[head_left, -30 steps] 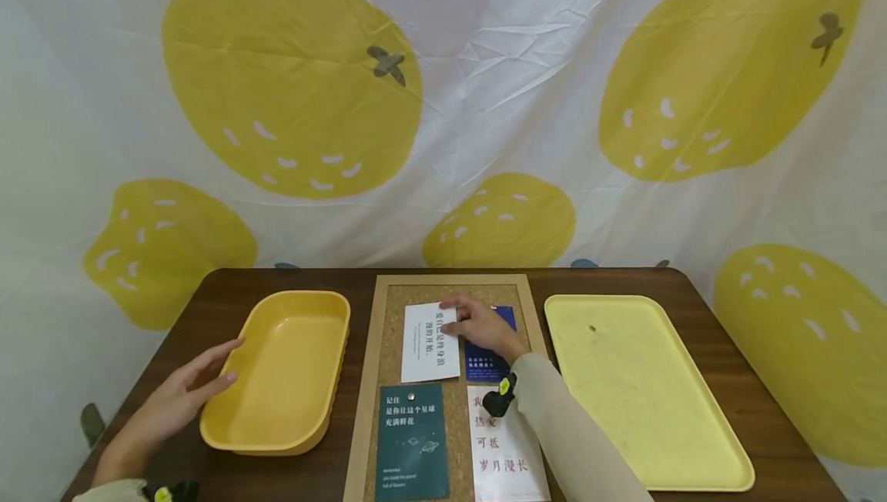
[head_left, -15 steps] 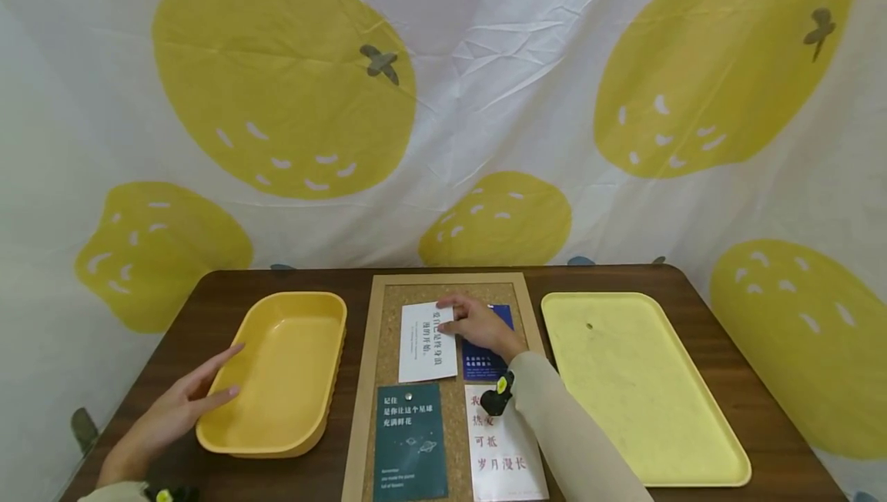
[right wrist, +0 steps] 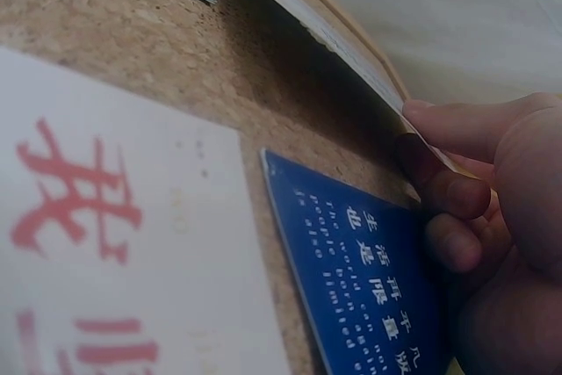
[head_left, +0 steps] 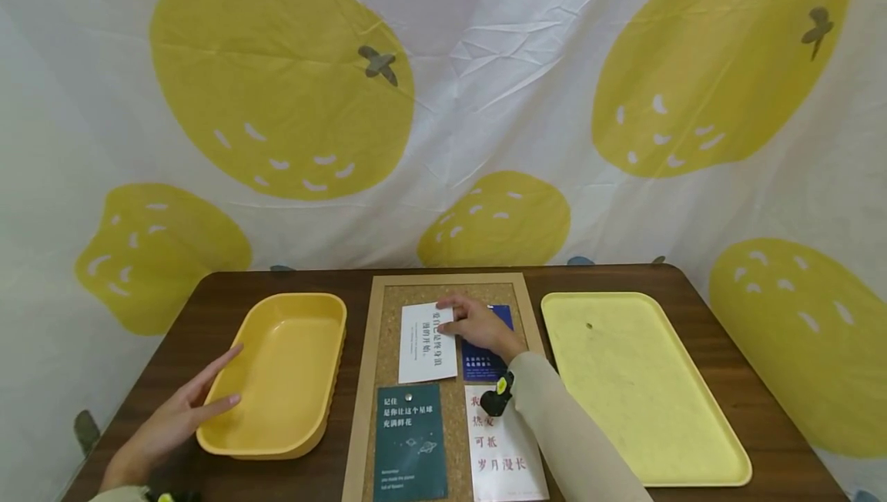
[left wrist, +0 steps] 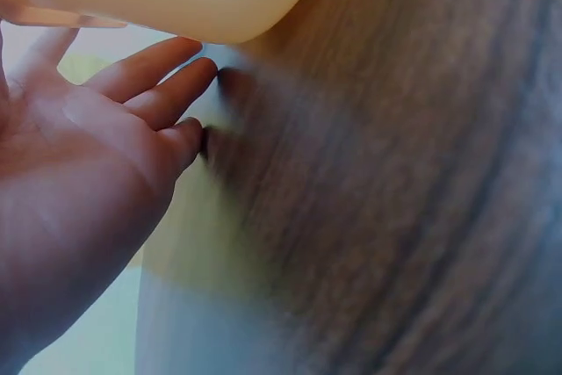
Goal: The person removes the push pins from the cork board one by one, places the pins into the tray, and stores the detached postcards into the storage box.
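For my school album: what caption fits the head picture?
Right hand pinches a white card on the corkboard.

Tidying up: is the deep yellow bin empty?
Empty: the bin shows only bare yellow floor; the left hand rests outside its rim.

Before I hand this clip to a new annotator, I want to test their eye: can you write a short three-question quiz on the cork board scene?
1. True or false: the right hand pinches the white printed card on the wooden-framed cork board.
2. Which container does the left hand rest against?
A. the flat yellow plastic tray
B. the deep yellow plastic tub
C. the dark teal card
3. Fill in: the dark blue card lies partly under the ____ hand.

Key: 1 true; 2 B; 3 right.
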The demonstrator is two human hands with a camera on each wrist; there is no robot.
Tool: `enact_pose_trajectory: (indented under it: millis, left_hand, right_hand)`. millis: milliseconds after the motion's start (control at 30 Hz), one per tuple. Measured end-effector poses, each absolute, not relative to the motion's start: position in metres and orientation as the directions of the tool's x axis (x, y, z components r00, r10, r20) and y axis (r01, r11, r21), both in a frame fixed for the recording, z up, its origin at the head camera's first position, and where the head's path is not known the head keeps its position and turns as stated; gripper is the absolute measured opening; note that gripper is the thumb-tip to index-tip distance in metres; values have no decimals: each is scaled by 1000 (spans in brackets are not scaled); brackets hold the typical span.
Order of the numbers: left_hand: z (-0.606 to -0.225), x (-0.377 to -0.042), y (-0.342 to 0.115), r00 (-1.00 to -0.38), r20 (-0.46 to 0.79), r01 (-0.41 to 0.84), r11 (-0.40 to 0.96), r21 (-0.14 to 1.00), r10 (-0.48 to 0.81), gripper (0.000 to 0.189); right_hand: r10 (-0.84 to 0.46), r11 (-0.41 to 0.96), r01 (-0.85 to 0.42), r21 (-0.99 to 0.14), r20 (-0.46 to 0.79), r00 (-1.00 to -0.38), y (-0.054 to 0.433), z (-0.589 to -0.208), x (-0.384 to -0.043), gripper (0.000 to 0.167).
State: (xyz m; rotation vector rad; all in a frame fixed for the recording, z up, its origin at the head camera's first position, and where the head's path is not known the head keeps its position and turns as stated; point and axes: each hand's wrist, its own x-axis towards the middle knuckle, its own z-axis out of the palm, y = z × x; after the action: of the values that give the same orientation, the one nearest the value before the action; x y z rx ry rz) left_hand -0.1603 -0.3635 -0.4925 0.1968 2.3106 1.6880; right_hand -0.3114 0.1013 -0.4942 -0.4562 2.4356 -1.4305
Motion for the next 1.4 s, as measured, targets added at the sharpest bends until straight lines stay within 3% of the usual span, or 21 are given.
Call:
enact_pose_trajectory:
  millis: [500,1400]
  left_hand:
    - [-501,-161,-363,-938,-161,-120,146,982,308,73]
    - [-497,-164,-363,-932,-227,-180,182,967,282,74]
  right_hand:
    - [-418,441,-139,-887,-65,-906,101,-496,-311,39]
    - [-364,525,-151,-838,-60,-930,89,-495,-308,39]
